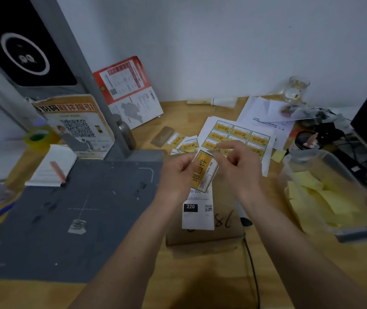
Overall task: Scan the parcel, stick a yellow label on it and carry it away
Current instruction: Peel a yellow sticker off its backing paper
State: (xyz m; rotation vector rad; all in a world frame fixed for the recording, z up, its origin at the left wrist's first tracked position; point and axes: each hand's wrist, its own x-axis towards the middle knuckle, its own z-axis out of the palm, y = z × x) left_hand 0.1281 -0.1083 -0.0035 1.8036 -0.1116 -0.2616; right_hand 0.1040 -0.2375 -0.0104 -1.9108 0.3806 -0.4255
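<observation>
A brown cardboard parcel (220, 228) lies on the wooden desk below my hands, with a white shipping slip on top marked 220 and a handwritten number beside it. I hold a yellow label (203, 170) with black characters above the parcel. My left hand (178, 172) pinches its left edge. My right hand (238, 166) pinches its upper right corner with fingertips. A sheet of several more yellow labels (240, 136) lies just behind my hands. The grey scanner base (71, 210) with its upright post spreads to the left of the parcel.
A clear plastic tub (325, 197) of pale yellow notes stands at the right. A notepad with a pink pen (53, 168) and a green tape roll (36, 138) sit at the left. Loose papers, a glass and cables crowd the back right. A black cable runs beside the parcel.
</observation>
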